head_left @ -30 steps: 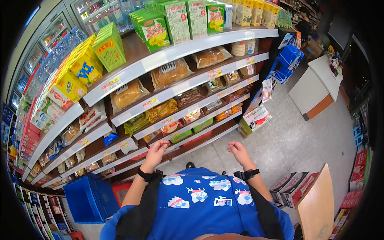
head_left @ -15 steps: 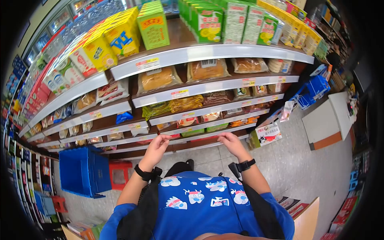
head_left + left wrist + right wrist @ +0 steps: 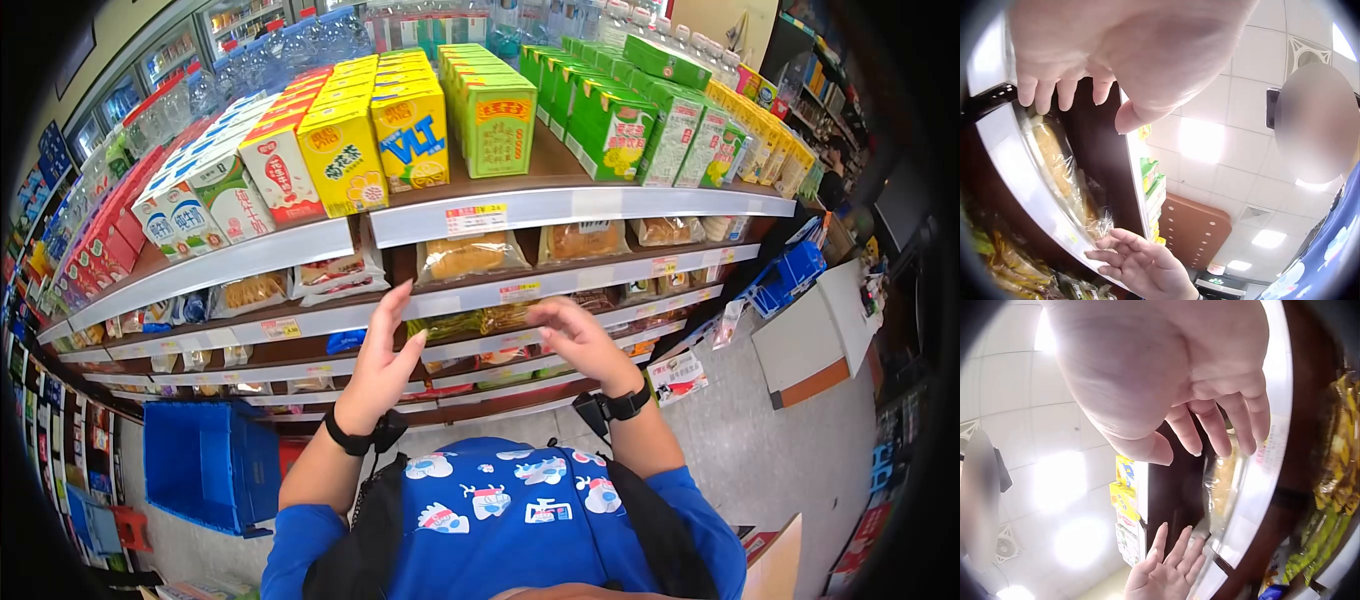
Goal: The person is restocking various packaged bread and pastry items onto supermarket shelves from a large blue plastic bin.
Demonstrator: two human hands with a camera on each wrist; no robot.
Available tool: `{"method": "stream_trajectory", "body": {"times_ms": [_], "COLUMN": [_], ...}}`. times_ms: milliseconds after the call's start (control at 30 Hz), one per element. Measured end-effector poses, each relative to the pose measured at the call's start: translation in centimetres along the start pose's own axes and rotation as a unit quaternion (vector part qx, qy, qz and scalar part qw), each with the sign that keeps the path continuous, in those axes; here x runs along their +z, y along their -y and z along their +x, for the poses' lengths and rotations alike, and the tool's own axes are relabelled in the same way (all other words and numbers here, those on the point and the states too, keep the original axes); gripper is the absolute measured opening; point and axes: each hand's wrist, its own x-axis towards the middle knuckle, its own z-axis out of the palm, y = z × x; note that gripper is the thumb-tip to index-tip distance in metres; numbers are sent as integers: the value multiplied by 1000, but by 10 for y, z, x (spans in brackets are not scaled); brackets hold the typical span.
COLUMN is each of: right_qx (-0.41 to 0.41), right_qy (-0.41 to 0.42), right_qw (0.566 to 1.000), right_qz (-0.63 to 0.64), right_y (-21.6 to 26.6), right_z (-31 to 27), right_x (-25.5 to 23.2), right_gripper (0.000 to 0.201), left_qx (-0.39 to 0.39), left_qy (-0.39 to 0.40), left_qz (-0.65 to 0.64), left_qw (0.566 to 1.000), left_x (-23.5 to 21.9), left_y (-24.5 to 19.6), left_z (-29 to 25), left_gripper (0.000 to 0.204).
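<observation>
My left hand (image 3: pixel 378 360) is raised in front of the shelves, fingers extended and thumb apart, holding nothing. Opposite it, my right hand (image 3: pixel 580 345) has relaxed, slightly bent fingers and also holds nothing. Both are nearest a shelf of wrapped bread: one bread loaf (image 3: pixel 470 255) lies beyond the gap between the hands, and another bread pack (image 3: pixel 585 240) lies to its right. In the left wrist view, the left fingertips overlap the end of a clear-wrapped loaf (image 3: pixel 1054 156). The right wrist view shows the right fingers over a loaf (image 3: pixel 1222 481) at the shelf's edge.
On the top shelf stand yellow lemon tea cartons (image 3: pixel 410 140), green drink cartons (image 3: pixel 497 135) and milk cartons (image 3: pixel 180 222). A white price rail (image 3: pixel 600 204) runs along its front. A blue crate (image 3: pixel 215 465) stands at lower left; a white counter (image 3: pixel 820 335) is at right.
Both hands have risen toward the bread shelf, and their fingers have spread from a looser curl. The head view has turned left and nearer the shelves, so the cartons look larger.
</observation>
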Motion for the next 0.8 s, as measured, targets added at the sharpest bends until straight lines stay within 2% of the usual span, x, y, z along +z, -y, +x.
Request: {"method": "stream_trajectory", "body": {"times_ms": [67,100,133,200,333,400,467,500,533,600,667,733,767,800], "right_qx": [-40,-82,-83,-106,-93,-86,-51,-43,-41,51,47,21,50,51], "right_qy": [-43,-59,-64,-153,-215,-224,-202,-207,-211,-199,-185,-179,-187,-185], "right_qw": [997,987,986,964,952,955,957,967,966,978,980,983,981,981], "right_qz": [-54,-126,-128,-191,-198,-175,-200,-145,-147,34,47,43,27,25], "right_y": [24,37,39,41,31,27,29,19,16,12,16,27,34,30], "right_z": [16,25,33,45,64,72,77,81,86,96,104,111,112,114], "right_x": [3,4,8,16,24,25,27,27,25,19,16,18,20,19], "right_gripper": [29,29,29,31,37,41,45,48,48,47,45,44,45,45], "left_qx": [33,21,-2,13,8,4,26,52,77,86,95,40,55,55], "left_qy": [37,40,40,33,6,6,3,6,8,3,-5,4,-14,-16], "left_qz": [42,66,66,31,36,56,24,-28,-79,-64,-49,-51,5,3], "left_qw": [998,997,997,999,999,998,999,998,994,994,994,998,998,998], "left_x": [-7,-9,-8,-5,-3,-4,-2,0,3,7,7,3,3,4], "left_y": [-4,-4,-3,4,21,22,32,33,34,35,33,26,13,19], "left_z": [22,28,35,46,70,83,92,95,98,102,106,110,109,111], "left_gripper": [65,71,76,80,81,81,79,79,79,77,75,68,62,62]}}
